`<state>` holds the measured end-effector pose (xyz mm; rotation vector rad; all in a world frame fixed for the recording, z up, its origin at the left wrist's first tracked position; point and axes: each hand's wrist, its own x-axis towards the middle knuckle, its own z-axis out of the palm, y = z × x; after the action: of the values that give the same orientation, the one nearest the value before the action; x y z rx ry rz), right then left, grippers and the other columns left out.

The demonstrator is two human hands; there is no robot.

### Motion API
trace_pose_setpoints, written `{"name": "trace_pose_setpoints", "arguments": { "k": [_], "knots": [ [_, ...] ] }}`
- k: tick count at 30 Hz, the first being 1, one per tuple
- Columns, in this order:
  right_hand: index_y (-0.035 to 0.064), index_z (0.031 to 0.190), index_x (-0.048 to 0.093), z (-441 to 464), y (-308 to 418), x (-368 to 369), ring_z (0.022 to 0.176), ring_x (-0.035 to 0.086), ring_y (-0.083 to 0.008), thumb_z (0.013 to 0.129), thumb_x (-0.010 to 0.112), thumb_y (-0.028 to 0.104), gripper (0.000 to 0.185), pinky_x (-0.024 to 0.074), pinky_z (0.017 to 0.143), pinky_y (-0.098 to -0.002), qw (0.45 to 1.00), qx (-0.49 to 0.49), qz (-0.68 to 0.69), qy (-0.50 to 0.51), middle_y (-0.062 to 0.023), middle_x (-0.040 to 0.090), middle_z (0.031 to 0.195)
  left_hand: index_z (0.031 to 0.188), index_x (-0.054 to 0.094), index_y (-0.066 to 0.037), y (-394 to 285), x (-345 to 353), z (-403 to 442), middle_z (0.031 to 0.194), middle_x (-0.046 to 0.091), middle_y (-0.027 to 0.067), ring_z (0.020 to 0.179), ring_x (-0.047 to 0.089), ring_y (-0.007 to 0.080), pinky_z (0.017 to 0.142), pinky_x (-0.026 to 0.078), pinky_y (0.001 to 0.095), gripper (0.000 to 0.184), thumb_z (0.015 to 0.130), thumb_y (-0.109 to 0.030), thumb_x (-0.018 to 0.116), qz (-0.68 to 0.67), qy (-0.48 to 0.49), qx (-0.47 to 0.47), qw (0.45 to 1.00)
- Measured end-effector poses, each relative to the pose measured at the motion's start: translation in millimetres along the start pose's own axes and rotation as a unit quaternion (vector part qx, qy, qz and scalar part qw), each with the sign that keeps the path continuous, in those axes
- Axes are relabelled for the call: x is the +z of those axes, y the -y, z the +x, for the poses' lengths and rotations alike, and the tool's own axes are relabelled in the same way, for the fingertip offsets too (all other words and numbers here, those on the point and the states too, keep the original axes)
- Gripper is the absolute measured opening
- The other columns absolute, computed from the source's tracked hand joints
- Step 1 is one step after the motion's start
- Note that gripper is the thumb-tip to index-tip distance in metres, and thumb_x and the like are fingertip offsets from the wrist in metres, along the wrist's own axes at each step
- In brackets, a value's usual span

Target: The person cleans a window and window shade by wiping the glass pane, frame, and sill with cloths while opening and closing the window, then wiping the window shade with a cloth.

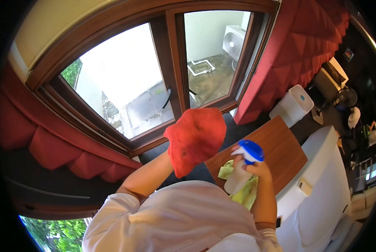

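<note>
A red cloth (197,140) with dark smudges covers my left hand, so its fingers are hidden; only the wrist (166,164) and forearm show below it. The cloth is raised in front of the window. In my right hand (255,167) is a spray bottle (237,178) with a pale, see-through body and a blue-and-white trigger head. My fingers wrap around its neck, and the bottle tilts. Behind and below the bottle hangs or lies a yellow-green cloth (247,194); whether my right hand also grips it, I cannot tell.
A brown wood-framed window (177,67) with a dark handle (167,97) stands ahead. Red padded wall panels (280,63) flank it. To the right are a brown wooden tabletop (276,145), a white bin (292,106), a white-covered surface (318,180) and a fan (346,97).
</note>
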<state>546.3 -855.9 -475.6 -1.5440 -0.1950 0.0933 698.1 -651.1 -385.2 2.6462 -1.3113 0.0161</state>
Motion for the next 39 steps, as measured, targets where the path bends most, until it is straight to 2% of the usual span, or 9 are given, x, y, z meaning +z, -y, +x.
{"name": "trace_pose_setpoints", "arguments": {
  "k": [4, 9, 11, 19, 22, 26, 29, 34, 39],
  "knots": [
    [0.0051, 0.129, 0.042, -23, -1, -20, 0.074, 0.056, -0.0117, 0.066, 0.048, -0.004, 0.064, 0.0449, 0.072, -0.0227, 0.966, -0.022, 0.073, -0.247, -0.0057, 0.059, 0.089, 0.067, 0.063, -0.012, 15, 23, 10, 0.074, 0.062, 0.0052, 0.076, 0.062, 0.0201, 0.058, 0.048, 0.0292, 0.003, 0.068, -0.013, 0.060, -0.080, 0.078, -0.083, 0.990],
    [0.0012, 0.126, 0.044, -78, -108, -114, 0.106, 0.050, -0.0193, 0.075, 0.062, 0.004, 0.054, 0.0402, 0.091, -0.0308, 0.822, -0.039, -0.175, -0.540, -0.0112, 0.049, 0.121, 0.068, 0.064, -0.013, 23, 18, -1, 0.075, 0.063, 0.0045, 0.079, 0.062, 0.0189, 0.064, 0.048, 0.0260, 0.004, 0.069, -0.014, 0.060, -0.057, -0.008, -0.111, 0.992],
    [-0.0002, 0.129, 0.039, -84, -114, -120, 0.106, 0.050, -0.0203, 0.076, 0.062, 0.004, 0.059, 0.0395, 0.091, -0.0311, 0.761, -0.057, -0.176, -0.622, -0.0113, 0.049, 0.120, 0.064, 0.064, -0.022, 5, -56, -19, 0.072, 0.062, -0.0036, 0.068, 0.056, 0.0095, 0.062, 0.044, 0.0214, 0.014, 0.073, -0.032, 0.065, -0.012, 0.136, -0.170, 0.976],
    [-0.0022, 0.136, 0.025, -90, -140, -132, 0.117, 0.046, -0.0315, 0.075, 0.064, 0.013, 0.074, 0.0359, 0.099, -0.0379, 0.565, 0.023, -0.360, -0.742, -0.0225, 0.044, 0.129, 0.073, 0.057, -0.011, 41, -1, -53, 0.071, 0.058, -0.0005, 0.067, 0.055, 0.0147, 0.061, 0.043, 0.0229, 0.009, 0.065, -0.012, 0.061, -0.369, -0.259, -0.050, 0.891],
    [-0.0021, 0.137, 0.024, -87, -139, -126, 0.118, 0.045, -0.0314, 0.075, 0.064, 0.021, 0.078, 0.0366, 0.098, -0.0387, 0.520, 0.034, -0.401, -0.753, -0.0223, 0.043, 0.129, 0.079, 0.057, -0.009, 63, 0, -55, 0.075, 0.058, 0.0017, 0.069, 0.056, 0.0161, 0.061, 0.044, 0.0243, 0.014, 0.065, -0.009, 0.061, -0.456, -0.235, 0.087, 0.854],
    [-0.0020, 0.137, 0.021, -60, -125, -101, 0.118, 0.045, -0.0314, 0.074, 0.064, 0.032, 0.084, 0.0376, 0.097, -0.0398, 0.471, 0.000, -0.469, -0.747, -0.0221, 0.043, 0.130, 0.080, 0.059, -0.004, 65, -75, -80, 0.089, 0.060, 0.0099, 0.076, 0.058, 0.0188, 0.061, 0.044, 0.0279, 0.012, 0.070, -0.005, 0.065, 0.041, -0.249, 0.020, 0.967],
    [-0.0019, 0.137, 0.020, -26, -116, -58, 0.119, 0.044, -0.0313, 0.073, 0.064, 0.041, 0.089, 0.0383, 0.096, -0.0406, 0.527, -0.053, -0.469, -0.706, -0.0219, 0.042, 0.130, 0.102, 0.056, -0.002, 107, -29, -63, 0.104, 0.058, 0.0112, 0.090, 0.057, 0.0228, 0.074, 0.046, 0.0300, 0.031, 0.073, -0.009, 0.065, -0.202, -0.274, 0.016, 0.940],
    [-0.0018, 0.138, 0.017, 85, -110, 39, 0.119, 0.043, -0.0312, 0.073, 0.064, 0.055, 0.098, 0.0395, 0.094, -0.0419, 0.927, -0.055, -0.119, -0.351, -0.0216, 0.042, 0.130, 0.120, 0.052, -0.008, 135, -16, -36, 0.117, 0.054, 0.0108, 0.106, 0.053, 0.0213, 0.085, 0.044, 0.0294, 0.041, 0.080, -0.016, 0.060, -0.458, -0.263, 0.109, 0.842],
    [-0.0022, 0.136, 0.023, 217, -32, 141, 0.120, 0.044, -0.0270, 0.077, 0.066, 0.041, 0.084, 0.0382, 0.097, -0.0409, 0.947, -0.149, 0.262, -0.107, -0.0158, 0.043, 0.131, 0.117, 0.055, -0.010, 149, -87, -39, 0.112, 0.056, 0.0136, 0.102, 0.054, 0.0293, 0.083, 0.046, 0.0353, 0.037, 0.082, -0.022, 0.061, -0.238, -0.251, 0.216, 0.913]
  ]
}}
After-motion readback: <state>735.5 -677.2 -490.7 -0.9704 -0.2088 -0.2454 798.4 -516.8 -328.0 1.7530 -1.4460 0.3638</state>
